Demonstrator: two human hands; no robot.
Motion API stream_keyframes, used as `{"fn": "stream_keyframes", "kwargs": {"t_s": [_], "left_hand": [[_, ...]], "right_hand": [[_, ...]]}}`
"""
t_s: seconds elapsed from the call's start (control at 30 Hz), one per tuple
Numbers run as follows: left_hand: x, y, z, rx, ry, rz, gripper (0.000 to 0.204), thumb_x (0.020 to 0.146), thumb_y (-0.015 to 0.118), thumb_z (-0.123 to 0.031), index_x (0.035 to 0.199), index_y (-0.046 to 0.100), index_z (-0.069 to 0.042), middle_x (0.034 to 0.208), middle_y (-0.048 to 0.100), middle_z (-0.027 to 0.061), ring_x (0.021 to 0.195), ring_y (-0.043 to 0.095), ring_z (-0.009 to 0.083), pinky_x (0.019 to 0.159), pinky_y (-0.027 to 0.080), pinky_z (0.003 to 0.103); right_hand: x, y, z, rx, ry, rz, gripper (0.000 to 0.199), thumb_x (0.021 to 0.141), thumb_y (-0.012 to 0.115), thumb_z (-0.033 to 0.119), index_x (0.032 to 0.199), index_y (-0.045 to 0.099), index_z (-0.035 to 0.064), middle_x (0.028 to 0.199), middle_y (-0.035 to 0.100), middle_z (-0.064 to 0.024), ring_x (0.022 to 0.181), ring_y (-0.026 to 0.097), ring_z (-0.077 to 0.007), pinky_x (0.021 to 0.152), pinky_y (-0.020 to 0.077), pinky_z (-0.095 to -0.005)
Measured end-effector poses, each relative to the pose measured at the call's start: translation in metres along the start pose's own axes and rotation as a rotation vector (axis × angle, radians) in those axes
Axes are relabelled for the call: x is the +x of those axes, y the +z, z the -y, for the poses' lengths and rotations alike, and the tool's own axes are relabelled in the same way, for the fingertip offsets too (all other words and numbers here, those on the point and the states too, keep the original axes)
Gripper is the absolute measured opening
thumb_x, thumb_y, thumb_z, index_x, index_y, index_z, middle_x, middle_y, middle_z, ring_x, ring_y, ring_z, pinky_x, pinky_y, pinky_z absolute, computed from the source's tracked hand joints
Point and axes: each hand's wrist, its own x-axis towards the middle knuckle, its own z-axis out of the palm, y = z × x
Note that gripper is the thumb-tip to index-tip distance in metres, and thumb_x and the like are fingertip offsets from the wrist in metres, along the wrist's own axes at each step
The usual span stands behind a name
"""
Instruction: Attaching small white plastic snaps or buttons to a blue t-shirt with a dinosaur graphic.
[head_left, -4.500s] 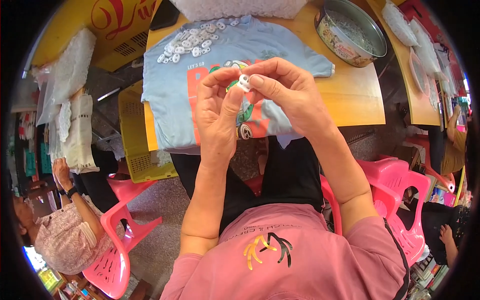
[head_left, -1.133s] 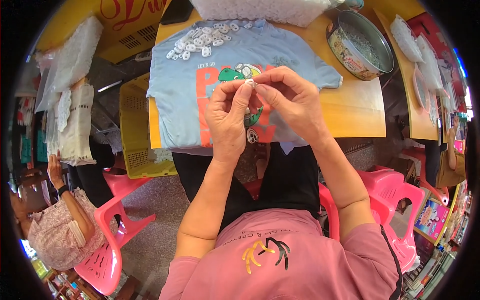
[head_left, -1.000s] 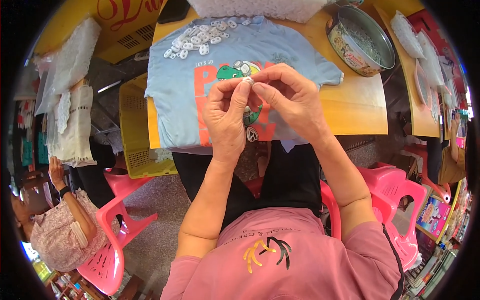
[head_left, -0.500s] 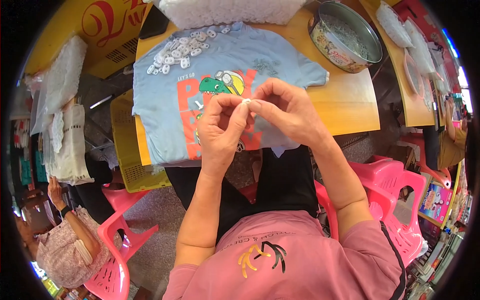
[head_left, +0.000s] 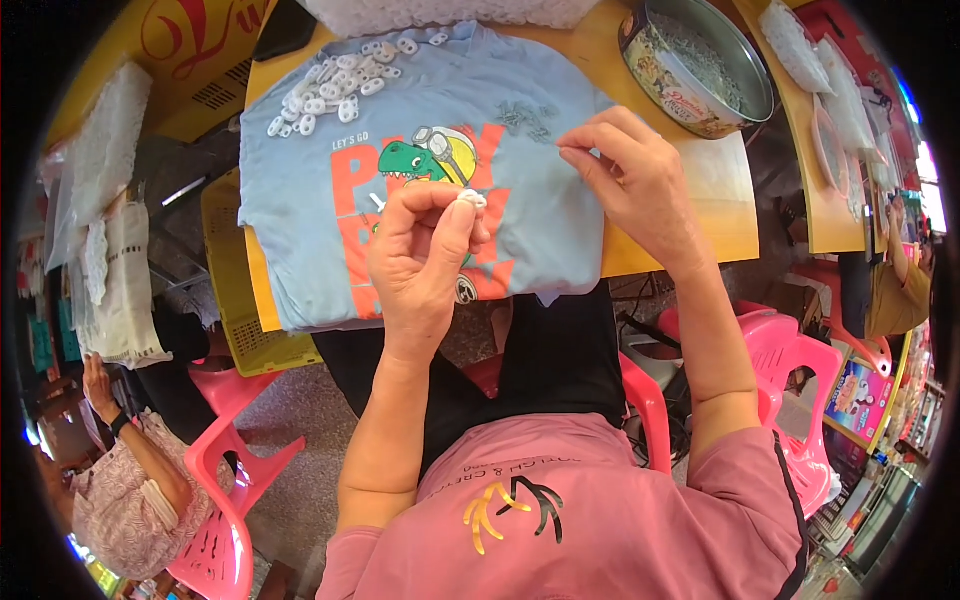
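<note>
White piece (head_left: 474, 199) pinched in left hand (head_left: 420, 262).

Matt cloth shirt (head_left: 290, 190), smooth plastic-looking white pieces (head_left: 350, 82), glossy tabletop (head_left: 700, 200).

You wear a dusty-pink short-sleeved shirt (head_left: 600, 520) with soft creases across its front. On it sits a branching emblem (head_left: 514, 507), its left half shiny gold and its right half black, each spreading into slim, rounded strokes. Close to the emblem runs a slightly curved line of small dark lettering (head_left: 525, 460). A narrow black stripe (head_left: 790, 490) edges the shirt along your right side, by the sleeve. Your trousers (head_left: 560, 350) are plain black. Below the sleeves your forearms (head_left: 392, 420) are bare, as are your left grip (head_left: 425, 265) and right grip (head_left: 650, 195).
</note>
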Motion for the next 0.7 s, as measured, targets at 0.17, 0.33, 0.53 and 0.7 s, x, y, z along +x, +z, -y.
{"fn": "stream_keyframes", "kwargs": {"t_s": [0.17,0.33,0.53,0.7], "left_hand": [[0.002,0.0,0.004,-0.014,0.023,0.008,0.008,0.095,0.06,-0.004,0.102,0.058,0.0,0.093,0.063,0.0045,0.076,0.061,0.0087,0.07,0.051,0.024],[0.003,0.002,0.003,0.025,0.035,-0.021,0.008,0.094,0.058,-0.005,0.102,0.059,-0.002,0.091,0.064,0.0064,0.072,0.059,0.0126,0.064,0.046,0.026],[0.004,0.0,0.003,0.004,0.045,0.022,0.007,0.095,0.058,-0.002,0.101,0.058,0.0,0.095,0.063,0.007,0.077,0.061,0.01,0.071,0.052,0.025],[0.003,0.0,0.003,0.011,0.037,0.017,0.007,0.095,0.058,-0.001,0.101,0.057,0.0,0.095,0.062,0.0073,0.077,0.061,0.0103,0.071,0.052,0.026]], "right_hand": [[0.001,0.004,-0.013,-0.186,-0.135,-0.034,0.011,0.081,0.069,0.01,0.092,0.069,0.0079,0.087,0.06,-0.0064,0.081,0.061,-0.0263,0.068,0.0494,-0.0371],[0.0,0.007,-0.011,-0.291,-0.234,-0.019,0.028,0.077,0.067,-0.001,0.101,0.071,0.0102,0.092,0.058,-0.0055,0.078,0.057,-0.0233,0.07,0.0482,-0.0363],[0.0,0.014,-0.013,-0.339,-0.243,-0.001,0.043,0.068,0.064,-0.005,0.106,0.07,0.0129,0.102,0.057,-0.0045,0.078,0.054,-0.0226,0.07,0.0478,-0.0356],[-0.002,0.007,-0.011,-0.237,-0.304,0.07,0.039,0.069,0.064,-0.005,0.102,0.071,0.0121,0.102,0.057,-0.005,0.078,0.053,-0.0223,0.07,0.047,-0.0348]]}}
